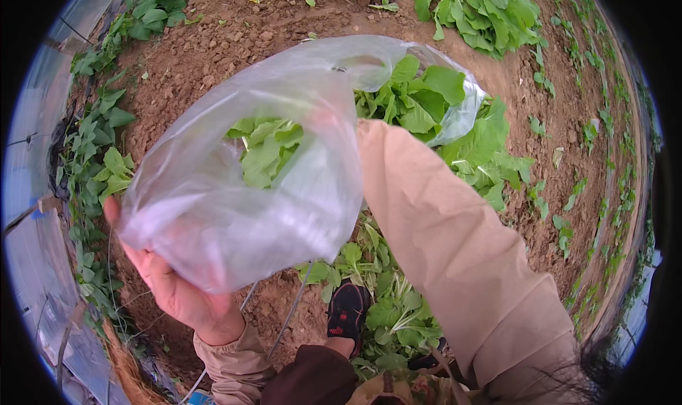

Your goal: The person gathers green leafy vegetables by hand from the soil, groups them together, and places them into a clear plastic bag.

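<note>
A clear plastic bag (234,220) spreads wide in front of me, with leafy greens (266,149) showing through its opening. My left hand (174,284) holds its lower left edge, the fingers partly behind the film. My right arm reaches across to the bag's far side, and my right hand (325,114) shows only as a blurred pinkish shape through the plastic, its fingers hidden. Beyond the right sleeve, more leafy greens (415,100) sit within another part of the clear film. Loose leaves (490,153) lie on the soil just outside it.
A large heap of picked greens (490,11) lies at the far right. Cut plants (401,320) are scattered near my shoe (348,309). Climbing green plants (92,135) line the left, beside plastic sheeting (32,156). Rows of seedlings (565,231) run along the right.
</note>
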Motion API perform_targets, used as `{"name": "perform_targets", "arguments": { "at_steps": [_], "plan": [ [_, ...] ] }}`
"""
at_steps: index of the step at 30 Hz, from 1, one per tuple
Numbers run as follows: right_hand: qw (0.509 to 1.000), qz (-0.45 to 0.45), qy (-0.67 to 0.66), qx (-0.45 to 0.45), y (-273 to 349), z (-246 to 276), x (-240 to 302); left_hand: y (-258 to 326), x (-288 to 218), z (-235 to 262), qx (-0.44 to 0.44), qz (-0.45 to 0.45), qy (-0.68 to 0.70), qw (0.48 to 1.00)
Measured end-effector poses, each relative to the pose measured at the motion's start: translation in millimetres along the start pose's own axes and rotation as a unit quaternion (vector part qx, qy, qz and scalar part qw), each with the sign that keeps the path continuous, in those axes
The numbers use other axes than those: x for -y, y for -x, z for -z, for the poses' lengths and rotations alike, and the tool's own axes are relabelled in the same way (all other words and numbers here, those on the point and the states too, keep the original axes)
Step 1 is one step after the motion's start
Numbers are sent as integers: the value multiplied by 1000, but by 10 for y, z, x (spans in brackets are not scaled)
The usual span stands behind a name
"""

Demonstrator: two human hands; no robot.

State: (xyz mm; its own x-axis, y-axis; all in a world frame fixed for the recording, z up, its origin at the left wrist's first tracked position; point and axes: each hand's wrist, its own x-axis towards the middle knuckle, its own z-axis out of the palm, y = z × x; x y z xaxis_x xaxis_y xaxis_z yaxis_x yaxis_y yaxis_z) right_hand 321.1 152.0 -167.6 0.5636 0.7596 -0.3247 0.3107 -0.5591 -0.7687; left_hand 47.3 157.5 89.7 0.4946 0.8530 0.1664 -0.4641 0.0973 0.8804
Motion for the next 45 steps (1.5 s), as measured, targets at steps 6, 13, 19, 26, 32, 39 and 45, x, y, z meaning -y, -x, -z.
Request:
{"name": "perform_targets", "arguments": {
  "at_steps": [6,13,19,26,32,39,45],
  "plan": [
    [960,176,217,-12,-80,846,115,-120,0,-38,-9,-4,-47,999],
    [971,151,-155,-98,2595,1649,101,34,-203,112,23,-241,-178,954],
    [975,-118,-92,-162,4249,759,-502,635,-78,-250,157,-190,-193,950],
    [951,-76,288,-80,5413,-433,-496,1619,1302,-113,532,257,-394,704],
    [969,-61,232,-66,6045,-821,-385,2269,1707,-171,553,96,-477,676],
    [964,-85,250,-19,6253,-1013,-427,2237,1891,-206,668,-9,-457,588],
    [969,-112,204,-83,6004,-792,-811,2130,1995,-4,685,-104,-429,580]
  ]
}}
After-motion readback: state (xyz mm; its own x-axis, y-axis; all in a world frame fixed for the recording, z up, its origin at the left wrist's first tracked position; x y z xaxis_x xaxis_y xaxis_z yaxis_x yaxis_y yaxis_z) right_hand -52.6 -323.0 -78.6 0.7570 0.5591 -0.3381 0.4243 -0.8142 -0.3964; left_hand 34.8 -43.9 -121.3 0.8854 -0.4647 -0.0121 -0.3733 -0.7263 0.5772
